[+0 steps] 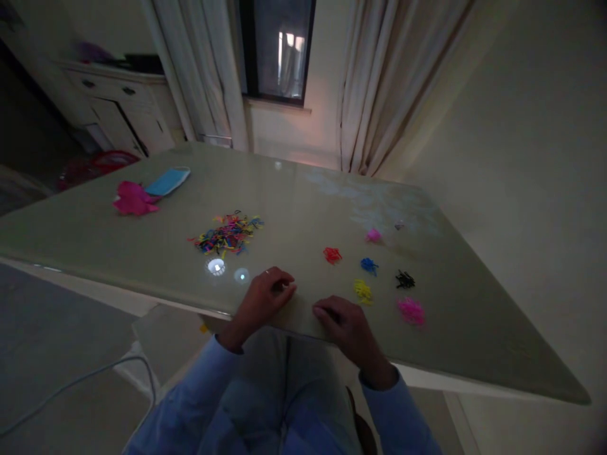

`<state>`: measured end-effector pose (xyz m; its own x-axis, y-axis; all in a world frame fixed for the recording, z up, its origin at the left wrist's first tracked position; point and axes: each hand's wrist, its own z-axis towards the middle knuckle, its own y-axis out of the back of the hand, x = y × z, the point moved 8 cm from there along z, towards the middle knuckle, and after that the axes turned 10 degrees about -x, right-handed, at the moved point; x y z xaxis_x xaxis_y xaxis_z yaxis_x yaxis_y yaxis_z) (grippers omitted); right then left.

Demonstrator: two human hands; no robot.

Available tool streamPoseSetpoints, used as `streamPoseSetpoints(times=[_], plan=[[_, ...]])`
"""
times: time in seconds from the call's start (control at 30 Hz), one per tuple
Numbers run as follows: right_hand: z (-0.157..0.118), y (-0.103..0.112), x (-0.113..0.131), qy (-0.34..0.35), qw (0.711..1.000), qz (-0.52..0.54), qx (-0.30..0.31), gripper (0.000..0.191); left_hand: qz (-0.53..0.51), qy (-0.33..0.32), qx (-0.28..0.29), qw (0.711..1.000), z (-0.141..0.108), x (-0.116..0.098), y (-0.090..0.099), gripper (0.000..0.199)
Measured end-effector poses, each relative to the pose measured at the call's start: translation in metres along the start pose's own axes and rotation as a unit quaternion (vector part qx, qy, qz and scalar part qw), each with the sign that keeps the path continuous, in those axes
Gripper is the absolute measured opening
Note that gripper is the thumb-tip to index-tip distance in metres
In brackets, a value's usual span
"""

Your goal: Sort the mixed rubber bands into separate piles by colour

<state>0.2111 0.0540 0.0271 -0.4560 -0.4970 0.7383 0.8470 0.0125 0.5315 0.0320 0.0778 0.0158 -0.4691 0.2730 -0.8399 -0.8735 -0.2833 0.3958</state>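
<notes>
My left hand point(269, 296) is over the table's near edge, fingers curled with thumb and fingertips close together; anything between them is too small to make out. My right hand point(344, 322) rests near the edge with its fingers folded, their inside hidden. A mixed-colour pile of small bands point(227, 235) lies beyond and left of my left hand. Right of centre are separate small piles: red point(332, 254), blue point(368, 266), yellow point(363, 291), black point(404, 279) and pink point(411, 311). The yellow pile is nearest my right hand.
On the glossy table point(294, 208), a pink crumpled item point(134, 198) and a blue face mask point(168, 182) lie at the far left. A small pink piece point(374, 235) and a tiny clear item point(399, 225) sit behind the colour piles.
</notes>
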Motion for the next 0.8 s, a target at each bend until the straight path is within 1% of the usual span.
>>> streamPoseSetpoints(times=[0.07, 0.1, 0.2, 0.27, 0.37, 0.47, 0.53, 0.6, 0.67, 0.8], plan=[[0.016, -0.002, 0.009, 0.002, 1.000, -0.001, -0.001, 0.020, -0.004, 0.010, -0.018, 1.000, -0.003, 0.003, 0.010, 0.002], [0.026, -0.005, 0.015, 0.008, 1.000, -0.001, 0.001, 0.019, -0.005, 0.008, -0.019, 1.000, -0.004, 0.003, 0.012, 0.004], [0.061, -0.023, 0.033, 0.027, 0.999, 0.009, 0.021, 0.017, -0.012, -0.005, -0.013, 1.000, -0.004, 0.002, 0.011, 0.007], [0.088, -0.045, 0.043, 0.039, 0.998, 0.010, 0.053, 0.016, -0.021, -0.009, -0.007, 1.000, -0.005, 0.004, 0.008, 0.007], [0.127, -0.087, 0.049, 0.054, 0.993, -0.015, 0.104, 0.015, -0.015, -0.004, -0.003, 1.000, -0.006, 0.008, 0.005, 0.007], [0.154, -0.133, 0.047, 0.079, 0.978, -0.099, 0.165, 0.014, 0.003, 0.006, 0.004, 1.000, -0.007, 0.010, 0.002, 0.006], [0.163, -0.157, 0.042, 0.090, 0.958, -0.179, 0.204, 0.013, 0.003, 0.008, 0.004, 1.000, -0.008, 0.010, 0.002, 0.007], [0.167, -0.172, 0.039, 0.094, 0.940, -0.237, 0.227, 0.015, 0.001, 0.007, -0.004, 1.000, -0.008, 0.010, 0.003, 0.008], [0.168, -0.177, 0.039, 0.094, 0.930, -0.268, 0.234, 0.014, 0.002, 0.007, -0.011, 1.000, -0.008, 0.010, 0.004, 0.008], [0.168, -0.174, 0.037, 0.064, 0.920, -0.314, 0.227, 0.020, 0.003, 0.000, -0.013, 1.000, -0.009, 0.010, 0.004, 0.008]])
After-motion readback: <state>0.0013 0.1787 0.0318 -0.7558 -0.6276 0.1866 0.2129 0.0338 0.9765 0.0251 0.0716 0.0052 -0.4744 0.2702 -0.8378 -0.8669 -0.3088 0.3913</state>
